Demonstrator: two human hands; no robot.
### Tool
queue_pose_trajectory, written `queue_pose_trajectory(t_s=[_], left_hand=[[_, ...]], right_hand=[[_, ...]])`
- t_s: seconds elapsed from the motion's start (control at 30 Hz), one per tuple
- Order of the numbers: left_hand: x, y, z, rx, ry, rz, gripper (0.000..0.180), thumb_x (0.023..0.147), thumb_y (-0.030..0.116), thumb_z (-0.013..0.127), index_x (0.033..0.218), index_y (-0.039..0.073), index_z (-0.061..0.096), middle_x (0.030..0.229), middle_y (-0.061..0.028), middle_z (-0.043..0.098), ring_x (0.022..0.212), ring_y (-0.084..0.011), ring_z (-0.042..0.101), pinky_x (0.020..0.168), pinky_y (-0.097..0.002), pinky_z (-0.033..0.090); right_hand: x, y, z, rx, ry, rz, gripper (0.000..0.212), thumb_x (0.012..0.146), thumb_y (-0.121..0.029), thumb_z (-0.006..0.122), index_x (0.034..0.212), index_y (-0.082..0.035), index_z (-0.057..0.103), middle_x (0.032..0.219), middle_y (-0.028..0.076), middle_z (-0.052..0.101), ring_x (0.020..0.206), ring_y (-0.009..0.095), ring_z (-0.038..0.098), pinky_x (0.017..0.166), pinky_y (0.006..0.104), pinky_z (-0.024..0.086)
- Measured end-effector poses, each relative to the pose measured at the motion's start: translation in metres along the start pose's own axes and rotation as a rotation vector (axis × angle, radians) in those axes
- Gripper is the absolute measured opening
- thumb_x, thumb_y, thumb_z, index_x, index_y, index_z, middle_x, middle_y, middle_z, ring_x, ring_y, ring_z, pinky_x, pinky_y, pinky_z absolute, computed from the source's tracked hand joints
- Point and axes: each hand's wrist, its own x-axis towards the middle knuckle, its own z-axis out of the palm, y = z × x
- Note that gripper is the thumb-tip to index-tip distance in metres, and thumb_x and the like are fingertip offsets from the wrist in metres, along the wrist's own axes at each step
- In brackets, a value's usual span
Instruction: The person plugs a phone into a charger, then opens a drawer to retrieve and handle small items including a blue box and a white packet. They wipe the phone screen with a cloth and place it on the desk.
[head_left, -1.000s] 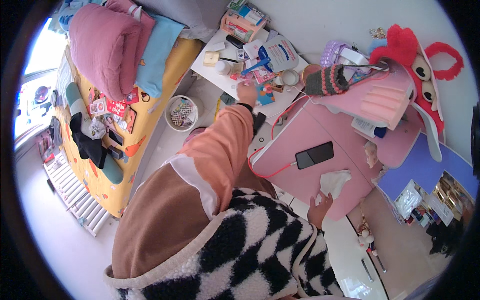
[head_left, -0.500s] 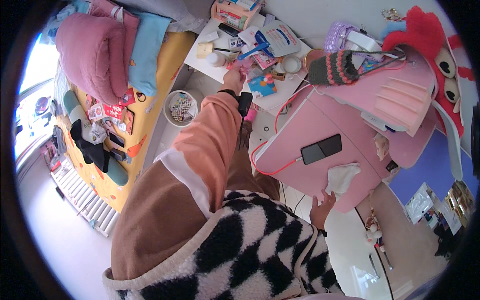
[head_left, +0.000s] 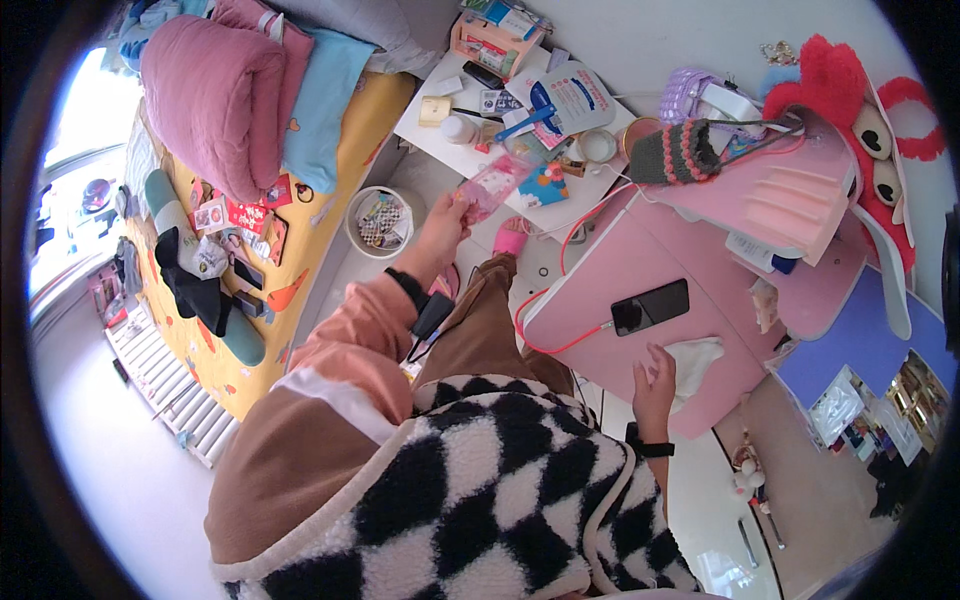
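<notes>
My left hand (head_left: 445, 228) is closed on one end of a flat pink see-through packet (head_left: 496, 187), held up in front of the white side table (head_left: 425, 135). What is inside the packet is too small to make out. My right hand (head_left: 655, 382) holds nothing, its fingers bent and apart, over the edge of the pink desk (head_left: 580, 345). Beside it lies a white cloth (head_left: 697, 362). A black phone (head_left: 650, 306) on a red charging cable rests on the desk just beyond that hand.
The side table bears a white jar (head_left: 459, 129), a blue-handled fan (head_left: 577, 98) and small boxes. A round bin (head_left: 353, 222) stands on the floor beside the bed (head_left: 378, 105). A knitted green bag (head_left: 672, 155) and a red plush toy (head_left: 840, 85) sit at the far right.
My left hand has drawn back from the side table toward me, bringing the pink packet with it. My right hand has risen slightly beside the cloth.
</notes>
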Motion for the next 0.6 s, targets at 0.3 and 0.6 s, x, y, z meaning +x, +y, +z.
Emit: queue_pose_trajectory(t_s=[0.3,0.6], left_hand=[[-0.11,-0.003,0.059,-0.084,-0.678,-0.351,0.029,0.105,0.031,0.053,0.127,0.012,0.055,0.11,0.003,0.063,0.097,-0.0077,0.06,0.077,-0.0251,0.048],[-0.106,-0.047,0.074,-0.138,-0.802,-0.443,0.03,0.106,0.03,0.053,0.127,0.009,0.055,0.113,0.0028,0.063,0.106,-0.0079,0.061,0.093,-0.0278,0.048]], right_hand=[[0.046,-0.094,0.061,1.067,-0.491,0.047,0.053,0.097,-0.009,0.064,0.145,-0.001,0.042,0.139,0.013,0.055,0.127,0.024,0.053,0.114,0.0388,0.037],[0.041,-0.08,0.062,1.131,-0.408,0.157,0.037,0.096,-0.005,0.064,0.132,-0.005,0.053,0.128,0.009,0.062,0.112,0.02,0.063,0.098,0.0359,0.052]])
